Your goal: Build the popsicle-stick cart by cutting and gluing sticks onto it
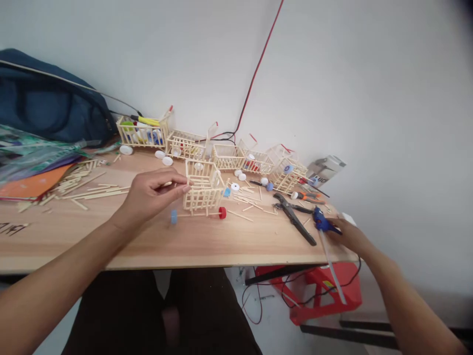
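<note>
My left hand [153,192] pinches the upper left edge of a small cart [203,195] built of thin wooden sticks. The cart stands on the table with bottle-cap wheels at its near end, a blue cap [173,217] on the left and a red cap [222,213] on the right. Over at the table's right end, my right hand [345,234] is closed around a blue glue gun [322,220]. A long clear glue stick [332,271] sticks out of it past the table edge. Some fingers of that hand are hidden.
Behind stand more stick carts [227,157], one filled with bottle caps [142,132]. Black-handled cutters [295,222] lie near the glue gun. Loose sticks [92,190], orange sheets [33,182] and a blue bag [51,101] occupy the left. A red stool [347,281] stands below.
</note>
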Motion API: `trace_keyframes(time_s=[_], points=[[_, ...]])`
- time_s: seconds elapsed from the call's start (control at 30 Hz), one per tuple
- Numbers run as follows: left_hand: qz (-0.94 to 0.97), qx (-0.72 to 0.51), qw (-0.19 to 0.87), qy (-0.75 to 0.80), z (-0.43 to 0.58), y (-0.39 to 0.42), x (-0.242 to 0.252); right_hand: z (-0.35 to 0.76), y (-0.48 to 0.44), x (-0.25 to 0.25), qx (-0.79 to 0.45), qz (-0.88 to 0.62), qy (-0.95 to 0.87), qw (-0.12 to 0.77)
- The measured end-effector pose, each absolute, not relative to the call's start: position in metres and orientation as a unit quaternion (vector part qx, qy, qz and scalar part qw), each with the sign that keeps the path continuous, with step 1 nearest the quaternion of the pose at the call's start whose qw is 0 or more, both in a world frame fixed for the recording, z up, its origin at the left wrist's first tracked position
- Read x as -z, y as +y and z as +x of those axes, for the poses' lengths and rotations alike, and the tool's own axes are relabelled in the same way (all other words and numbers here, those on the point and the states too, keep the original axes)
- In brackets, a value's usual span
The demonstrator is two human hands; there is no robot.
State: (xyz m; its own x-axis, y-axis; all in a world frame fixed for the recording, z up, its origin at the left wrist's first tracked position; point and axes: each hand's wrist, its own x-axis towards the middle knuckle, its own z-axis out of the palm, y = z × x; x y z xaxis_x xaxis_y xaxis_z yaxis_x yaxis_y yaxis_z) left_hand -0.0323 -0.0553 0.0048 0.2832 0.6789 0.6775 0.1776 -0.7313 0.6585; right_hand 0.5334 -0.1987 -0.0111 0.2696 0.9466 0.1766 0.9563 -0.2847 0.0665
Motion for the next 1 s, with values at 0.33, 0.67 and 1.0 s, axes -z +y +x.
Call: trace_keyframes(time_s=[0.33,0.67,1.0], points=[[0.759,-0.532,0.252,0.279,-0.032,-0.057,-0.004,0.443,-0.163,0.007,-0.002,-0.792,-0.610,0.013],[0.758,-0.535,0.272,0.255,-0.032,-0.057,-0.004,0.417,-0.157,0.017,0.037,-0.828,-0.560,-0.019],[0.738,-0.526,0.323,0.272,-0.032,-0.059,-0.005,0.357,-0.194,-0.030,0.003,-0.832,-0.509,0.221]])
